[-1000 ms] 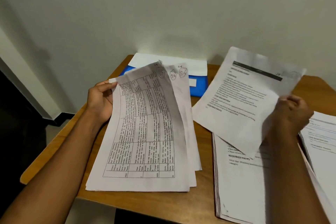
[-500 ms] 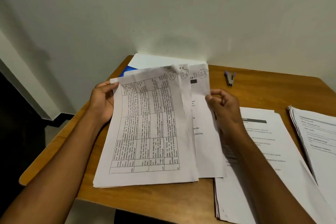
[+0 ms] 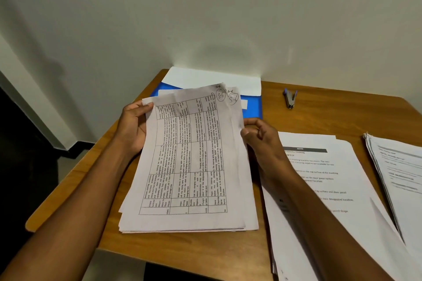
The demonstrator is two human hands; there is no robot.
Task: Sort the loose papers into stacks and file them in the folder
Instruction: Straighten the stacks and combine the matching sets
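Head view: in the middle of the frame a sheaf of papers [image 3: 189, 166] leans up from the wooden tabletop [image 3: 338, 112], its lower edge resting near the front edge of the wood. The top sheet carries a printed table turned sideways, with handwritten circled marks at its upper right corner. The left hand [image 3: 133, 126] grips the sheaf's upper left edge, thumb on the front of the page and fingers curled behind. The right hand [image 3: 260, 137] pinches the sheaf's right edge between thumb and curled fingers. Behind the sheaf, toward the upper middle, lies a blue folder [image 3: 253, 107] with a white sheet [image 3: 212, 80] on top of it, against the wall. A small stapler [image 3: 290, 98] lies right of the folder. At lower right sits a second stack of printed pages [image 3: 331, 178], and a third stack [image 3: 399, 166] lies at the right edge.
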